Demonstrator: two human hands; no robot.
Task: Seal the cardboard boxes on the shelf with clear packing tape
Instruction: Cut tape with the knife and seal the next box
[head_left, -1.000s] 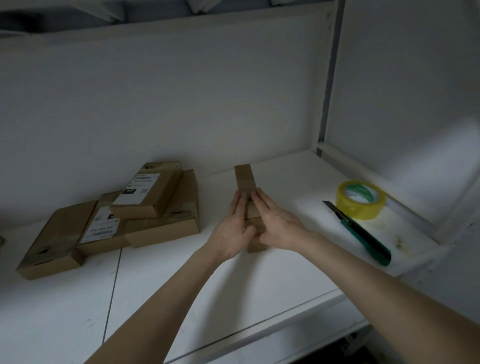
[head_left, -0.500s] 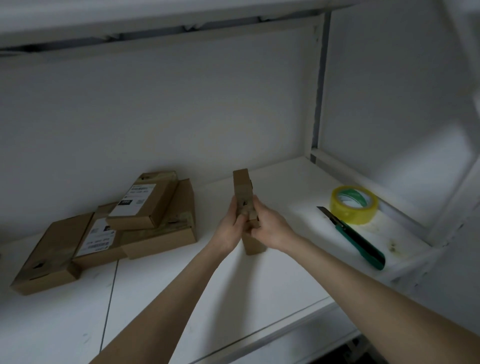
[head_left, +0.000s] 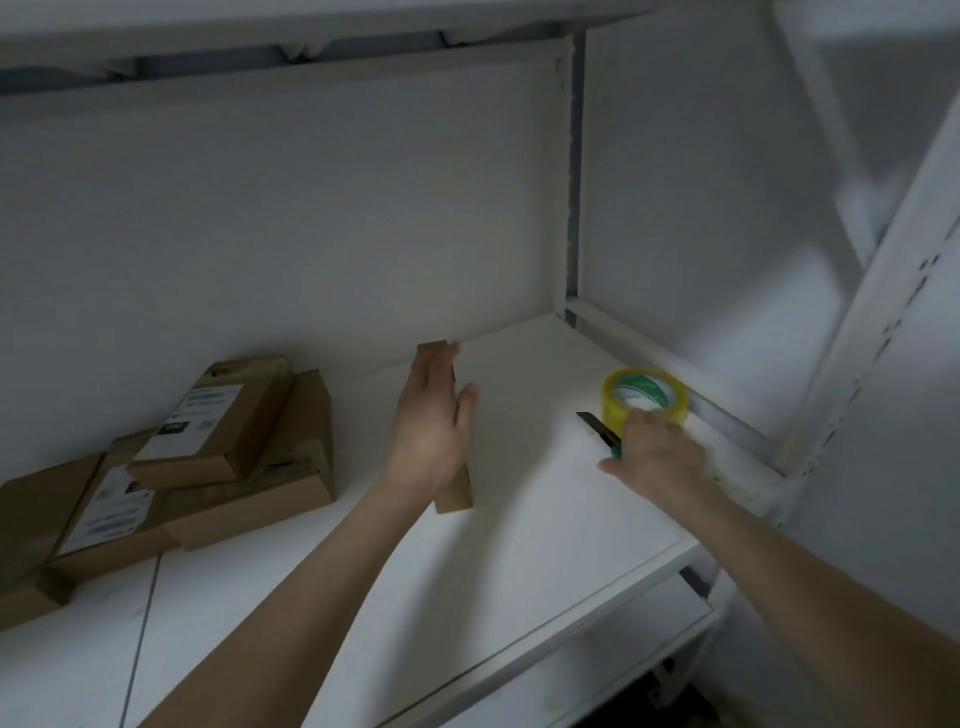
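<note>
One box (head_left: 456, 493) stands on its narrow edge mid-shelf (head_left: 519, 561), with the left hand (head_left: 434, 431) flat against its side, fingers straight, steadying it. Toward the shelf's right edge the right hand (head_left: 657, 460) lies over the knife (head_left: 597, 428) and touches the tape (head_left: 647, 392); blur hides whether it grips either. Best to take the roll alone, hold the box pinned upright, and find the tape's loose end before lifting. Near the left edge lie piled boxes (head_left: 234, 441).

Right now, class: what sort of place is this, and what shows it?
Probably a storeroom or packing area: white metal shelving, labelled cardboard boxes stacked on it, and a tape roll beside a utility knife.
</note>
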